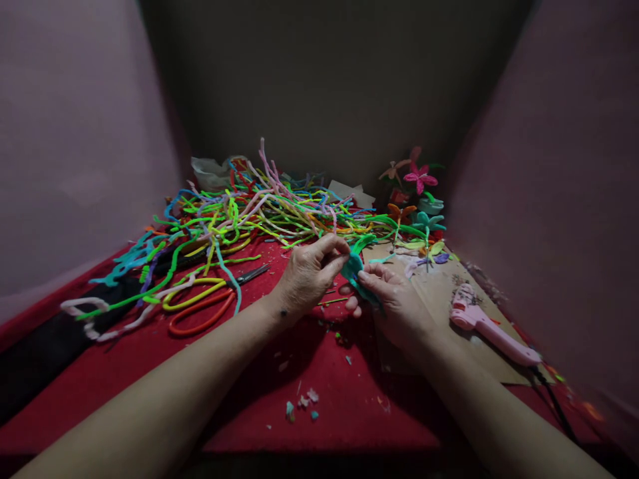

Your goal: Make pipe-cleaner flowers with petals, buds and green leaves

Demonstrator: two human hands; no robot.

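Observation:
Both my hands meet above the middle of the red cloth, around a teal pipe-cleaner flower (352, 267). My left hand (313, 269) pinches its upper left side between thumb and fingertips. From the right, my right hand (392, 289) grips its lower side, thumb on top and fingers curled beneath. Part of the teal piece is hidden behind the fingers. Just behind it lie bright green pipe cleaners (364, 244). Left of my left hand rest scissors (197, 303) with one yellow and one red handle loop, partly crossed by a pale teal pipe cleaner.
A tangled heap of coloured pipe cleaners (279, 206) spreads across the back. To the right, a pink glue gun (492, 332) with a black cord lies on a cardboard sheet (439, 299). Finished flowers, one of them a pink flower (420, 177), stand behind. Fuzz scraps (308, 399) litter the red cloth (319, 429).

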